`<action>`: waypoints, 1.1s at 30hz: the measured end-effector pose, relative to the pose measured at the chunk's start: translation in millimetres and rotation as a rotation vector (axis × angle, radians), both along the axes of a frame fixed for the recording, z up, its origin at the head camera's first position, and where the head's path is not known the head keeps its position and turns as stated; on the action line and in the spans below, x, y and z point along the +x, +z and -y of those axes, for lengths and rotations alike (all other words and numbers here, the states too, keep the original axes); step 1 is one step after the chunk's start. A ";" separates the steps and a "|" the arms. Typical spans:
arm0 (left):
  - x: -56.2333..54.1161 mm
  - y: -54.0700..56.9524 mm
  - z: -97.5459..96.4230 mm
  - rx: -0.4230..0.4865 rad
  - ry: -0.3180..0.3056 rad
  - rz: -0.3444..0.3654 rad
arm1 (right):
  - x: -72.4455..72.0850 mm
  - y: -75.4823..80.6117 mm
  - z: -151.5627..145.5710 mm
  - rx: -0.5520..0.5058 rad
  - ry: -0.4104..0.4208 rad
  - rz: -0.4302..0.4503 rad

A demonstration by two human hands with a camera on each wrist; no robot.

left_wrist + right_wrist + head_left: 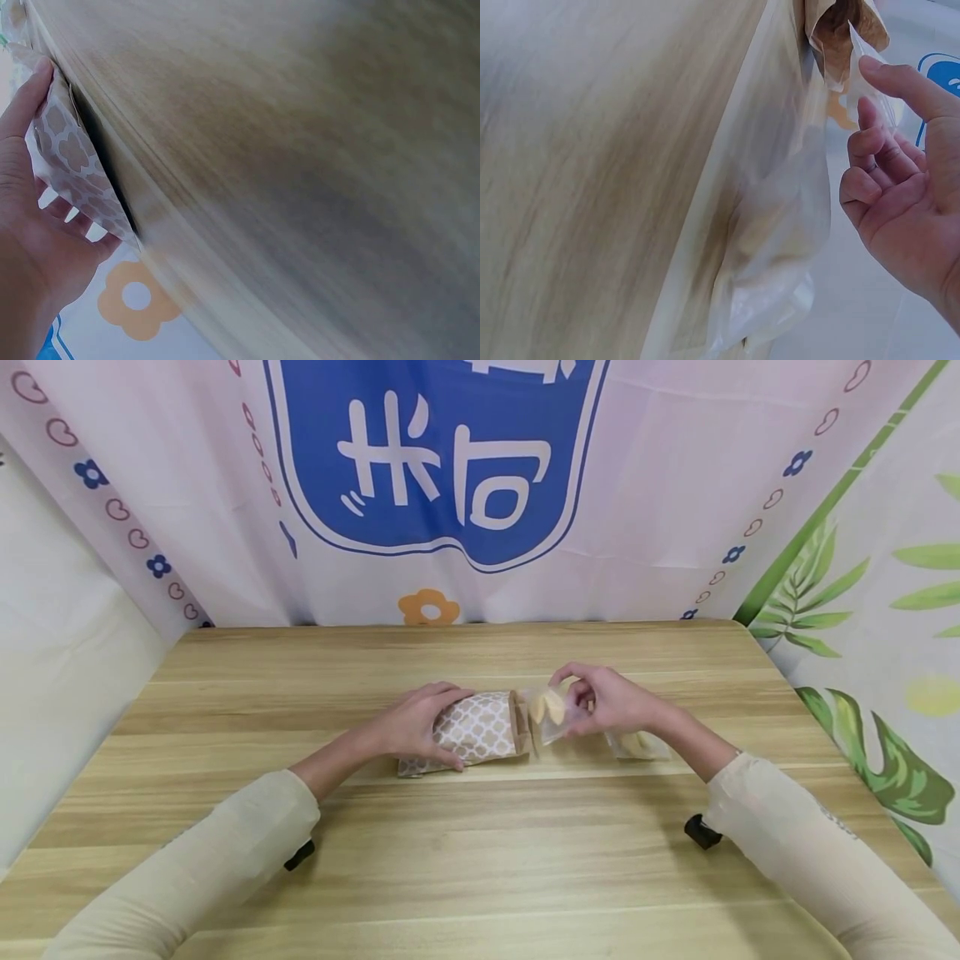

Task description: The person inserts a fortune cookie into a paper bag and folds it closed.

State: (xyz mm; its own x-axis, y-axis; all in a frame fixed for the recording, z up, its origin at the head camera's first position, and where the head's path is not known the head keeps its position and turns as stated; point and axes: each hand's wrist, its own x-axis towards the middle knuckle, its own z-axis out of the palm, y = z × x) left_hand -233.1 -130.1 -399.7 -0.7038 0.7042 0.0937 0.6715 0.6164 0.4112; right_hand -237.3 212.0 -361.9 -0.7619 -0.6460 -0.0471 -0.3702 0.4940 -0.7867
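My left hand (416,722) grips a brown paper bag (480,725) with a white lattice pattern, lying on its side, its mouth facing right. In the left wrist view the thumb and fingers spread around the bag (71,154). My right hand (617,697) pinches a clear wrapper holding a pale yellow fortune cookie (550,707), right at the bag's mouth. From the right wrist, the gaping brown opening of the bag (838,37) shows beyond the thumb. A second wrapped cookie (637,745) lies on the table just below the right wrist.
The wooden table (465,860) runs back to a printed cloth (637,527) hanging behind it. Leaf-patterned cloth (877,760) borders the right side. Black wrist mounts (702,832) stick out below the sleeves.
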 end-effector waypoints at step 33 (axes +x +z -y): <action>1.1 -2.8 -2.0 0.088 0.019 0.096 | 0.1 -1.4 18.5 0.063 0.022 -0.049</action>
State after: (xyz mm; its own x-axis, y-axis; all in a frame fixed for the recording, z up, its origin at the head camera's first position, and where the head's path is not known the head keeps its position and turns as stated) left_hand -232.0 -128.1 -402.5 -0.7257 0.6825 0.0863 0.6150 0.5874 0.5261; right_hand -237.2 193.5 -363.3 -0.7502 -0.6592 -0.0512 -0.4185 0.5334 -0.7351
